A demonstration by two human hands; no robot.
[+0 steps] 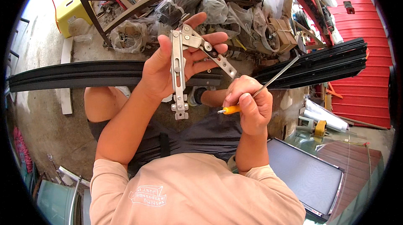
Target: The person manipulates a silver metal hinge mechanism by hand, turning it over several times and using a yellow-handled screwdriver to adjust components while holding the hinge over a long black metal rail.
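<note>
A silver metal window hinge (178,67) with riveted, slotted bars lies across my left hand (161,61), which is palm up with the fingers partly spread behind it. Its long bar hangs down past the palm, while a shorter arm slants toward the right. Closed around a screwdriver (232,109) is my right hand (252,103); the yellow handle pokes out at the left and a long thin shaft runs up to the right. The right fingertips are close to the end of the slanted arm; whether they touch it I cannot tell.
Long black metal profiles (75,75) lie crosswise beyond my knees, with more profiles (323,63) stacked at the right. Plastic bags and cardboard boxes (282,34) fill the back under a metal frame. A yellow stool (73,11) stands far left; a framed mesh panel (300,174) lies near right.
</note>
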